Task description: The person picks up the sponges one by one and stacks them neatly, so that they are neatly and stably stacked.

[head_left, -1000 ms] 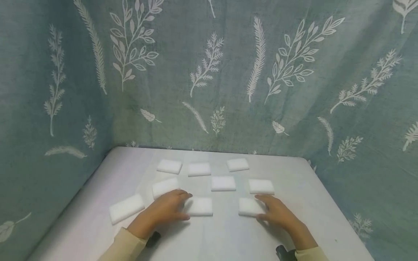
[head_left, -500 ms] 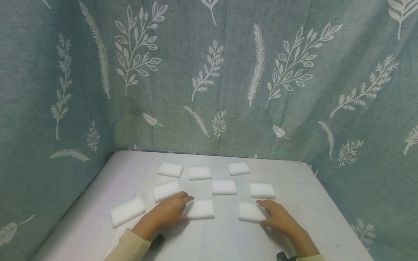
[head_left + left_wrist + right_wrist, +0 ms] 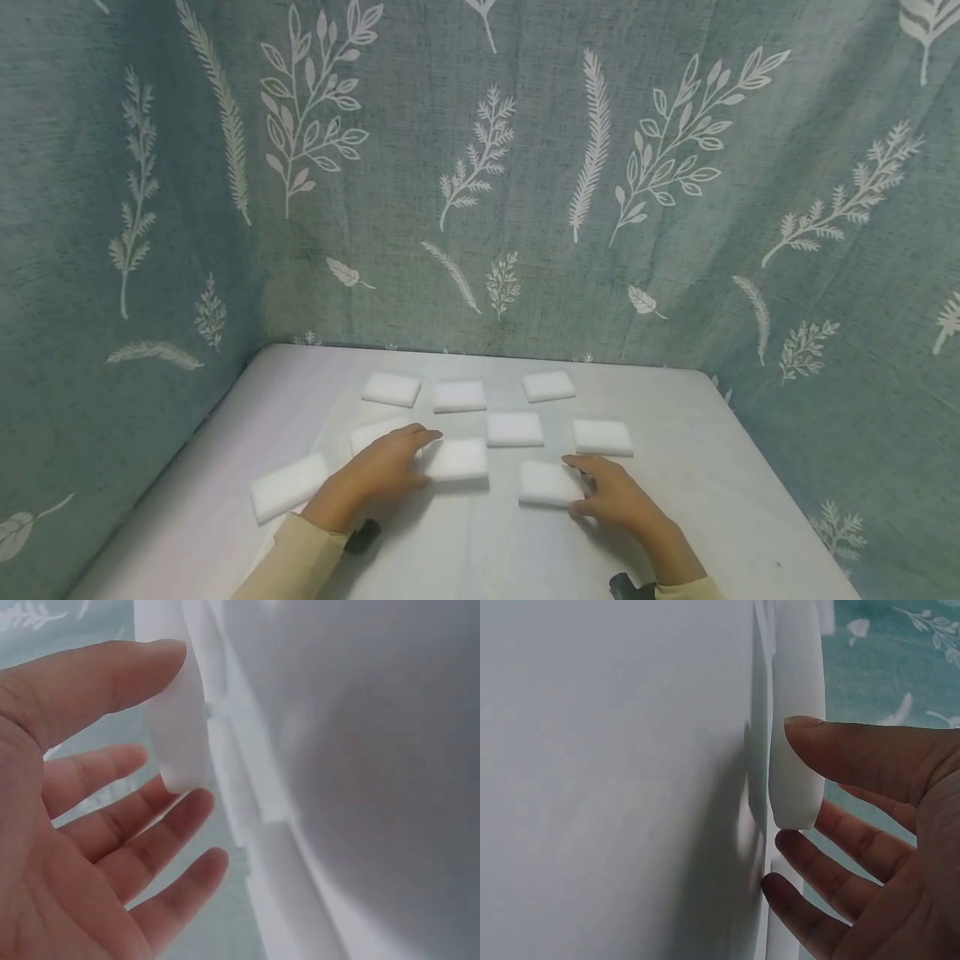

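Note:
In the head view my left hand [image 3: 382,473] pinches a white sponge block [image 3: 456,460] by its left end, and a shadow shows under the block. The left wrist view has the thumb [image 3: 142,671] on the near edge of that sponge, with the fingers behind and below it. My right hand [image 3: 613,495] grips a second white sponge block [image 3: 547,483] by its right end. Seen from the right wrist, the thumb [image 3: 855,754] presses the edge of this sponge [image 3: 796,772], close over the table. A gap separates the two held sponges.
Several more white sponges lie on the pale table [image 3: 480,558]: one at far left [image 3: 288,487], one partly behind the left hand [image 3: 371,433], one in the middle [image 3: 514,429], one at right [image 3: 603,437], others along the back. A patterned green cloth [image 3: 397,275] surrounds the table.
The left hand has raised its sponge a little off the table. The right hand has closed on its sponge and carried it left, nearer the other one.

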Demonstrator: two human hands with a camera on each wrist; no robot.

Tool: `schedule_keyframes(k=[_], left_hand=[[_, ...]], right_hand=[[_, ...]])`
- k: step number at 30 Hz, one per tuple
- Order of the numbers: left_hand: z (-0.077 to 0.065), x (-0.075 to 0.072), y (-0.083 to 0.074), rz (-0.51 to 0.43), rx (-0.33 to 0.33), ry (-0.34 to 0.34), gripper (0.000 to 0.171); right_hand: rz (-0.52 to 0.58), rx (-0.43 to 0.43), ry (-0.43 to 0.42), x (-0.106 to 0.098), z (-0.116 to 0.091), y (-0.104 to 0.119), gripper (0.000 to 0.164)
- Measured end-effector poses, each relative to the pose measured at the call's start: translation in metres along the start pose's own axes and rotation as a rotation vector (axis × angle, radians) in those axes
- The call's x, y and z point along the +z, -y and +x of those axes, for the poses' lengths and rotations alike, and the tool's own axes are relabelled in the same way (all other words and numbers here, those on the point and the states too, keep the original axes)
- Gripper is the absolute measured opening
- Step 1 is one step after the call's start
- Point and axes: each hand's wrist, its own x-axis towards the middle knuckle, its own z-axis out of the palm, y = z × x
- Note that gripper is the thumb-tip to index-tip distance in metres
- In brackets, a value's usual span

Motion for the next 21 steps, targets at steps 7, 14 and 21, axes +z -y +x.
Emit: schedule_keyframes(k=[7,14,21], left_hand=[[0.011,-0.009,-0.009,-0.015,-0.025,0.004,0.068],[0.023,-0.011,-0.017,-0.038,-0.005,-0.009,0.066],[0.022,-0.003,-0.018,-0.102,0.025,-0.002,0.061]], right_hand=[[0.007,-0.056,0.036,0.008,0.010,0.016,0.071],[0.023,-0.119,0.070,0.015,0.018,0.027,0.072],[0.080,-0.164,0.081,0.025,0.021,0.026,0.074]])
